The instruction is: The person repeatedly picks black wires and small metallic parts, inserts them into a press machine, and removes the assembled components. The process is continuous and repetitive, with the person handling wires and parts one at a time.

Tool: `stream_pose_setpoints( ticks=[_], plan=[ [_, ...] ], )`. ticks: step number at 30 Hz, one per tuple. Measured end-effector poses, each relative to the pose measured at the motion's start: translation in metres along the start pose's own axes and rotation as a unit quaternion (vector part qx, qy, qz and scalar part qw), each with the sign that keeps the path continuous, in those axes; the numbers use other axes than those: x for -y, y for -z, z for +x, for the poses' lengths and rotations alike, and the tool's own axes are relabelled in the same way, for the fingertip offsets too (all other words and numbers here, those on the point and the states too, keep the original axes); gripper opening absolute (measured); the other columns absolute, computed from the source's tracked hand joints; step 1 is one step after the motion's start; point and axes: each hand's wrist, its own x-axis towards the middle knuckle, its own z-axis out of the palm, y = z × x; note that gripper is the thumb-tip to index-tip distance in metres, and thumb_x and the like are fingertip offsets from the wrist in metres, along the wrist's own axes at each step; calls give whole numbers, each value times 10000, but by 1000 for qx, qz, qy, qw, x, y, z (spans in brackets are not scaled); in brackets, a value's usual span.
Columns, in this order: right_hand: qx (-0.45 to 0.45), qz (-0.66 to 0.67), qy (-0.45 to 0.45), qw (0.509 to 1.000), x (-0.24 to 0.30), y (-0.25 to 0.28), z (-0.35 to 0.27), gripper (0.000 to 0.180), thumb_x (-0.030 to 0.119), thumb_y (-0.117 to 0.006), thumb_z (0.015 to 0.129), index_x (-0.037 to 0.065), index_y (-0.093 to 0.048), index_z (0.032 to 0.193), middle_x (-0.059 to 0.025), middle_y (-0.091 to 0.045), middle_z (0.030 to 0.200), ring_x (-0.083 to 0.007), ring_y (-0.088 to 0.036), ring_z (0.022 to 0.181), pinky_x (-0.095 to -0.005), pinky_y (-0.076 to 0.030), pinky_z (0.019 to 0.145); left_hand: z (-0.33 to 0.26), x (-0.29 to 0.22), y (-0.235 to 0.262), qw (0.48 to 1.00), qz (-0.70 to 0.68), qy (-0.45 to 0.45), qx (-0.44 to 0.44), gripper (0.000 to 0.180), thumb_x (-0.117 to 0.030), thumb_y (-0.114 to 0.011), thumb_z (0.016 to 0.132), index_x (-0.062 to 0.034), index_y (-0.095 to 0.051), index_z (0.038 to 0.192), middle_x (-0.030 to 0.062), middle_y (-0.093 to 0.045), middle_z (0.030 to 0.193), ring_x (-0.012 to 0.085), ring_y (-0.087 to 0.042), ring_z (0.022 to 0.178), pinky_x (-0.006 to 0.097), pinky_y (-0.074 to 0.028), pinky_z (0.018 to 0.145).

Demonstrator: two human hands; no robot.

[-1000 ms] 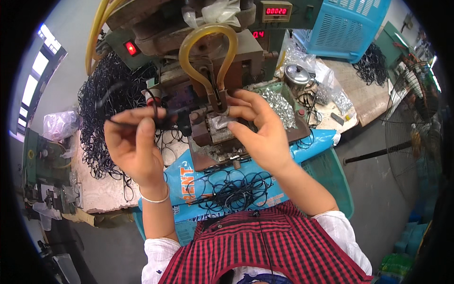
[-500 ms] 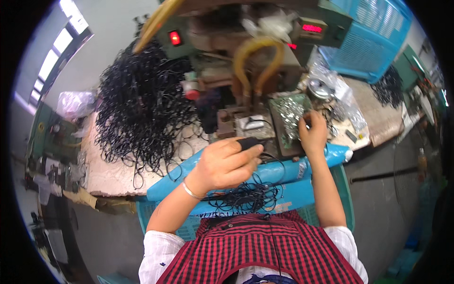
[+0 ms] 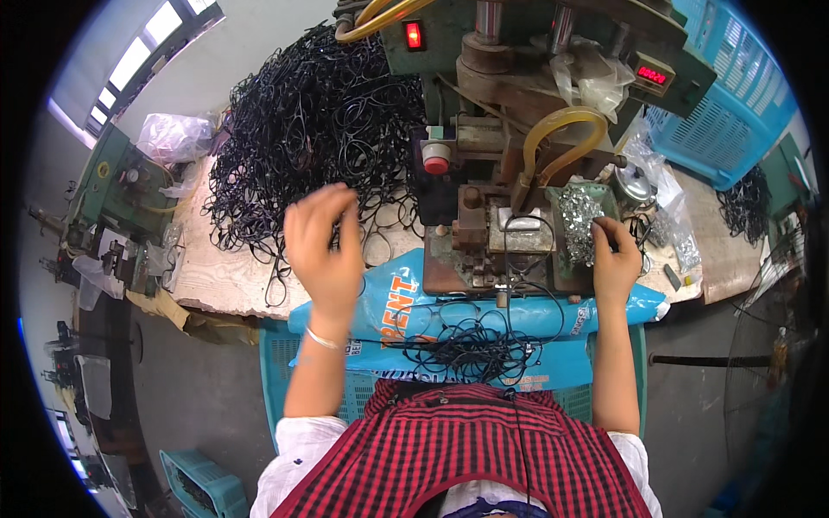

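My left hand (image 3: 326,246) is raised at the front edge of a big heap of black cord loops (image 3: 302,129), blurred by motion. Its fingers look stretched and apart, with nothing visible in them. My right hand (image 3: 617,259) has thumb and fingertips pinched at the right side of a green tray (image 3: 570,278) of small shiny metal pieces (image 3: 580,216); whatever is between the fingertips is too small to make out. Between my hands stands a press (image 3: 488,220). One black cord (image 3: 509,302) lies across its front, and a tangle of black cords (image 3: 471,350) rests on blue plastic sacking before me.
A yellow hose (image 3: 566,121) loops over the press, beside a red-topped button (image 3: 436,162). Behind the tray are a round metal tin (image 3: 635,183) and clear plastic bags. A blue crate (image 3: 725,104) leans at the back right. Below the sacking (image 3: 389,302) sits a teal basket (image 3: 278,350).
My left hand has moved from the front of the press leftward to the cord heap. My right hand stays at the tray. The view has shifted, showing more of the press.
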Motion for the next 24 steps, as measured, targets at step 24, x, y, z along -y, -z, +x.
stream_pose_setpoints(
  ticks=[24],
  plan=[
    [180, 262, -63, 946, 118, -38, 10, 449, 3, -752, 812, -19, -611, 1238, -67, -714, 946, -122, -669, 920, -277, -514, 862, -36, 53, -25, 946, -104, 293, 94, 230, -177, -515, 1092, -19, -667, 1161, 24, -613, 805, 97, -538, 703, 273, -454, 649]
  ],
)
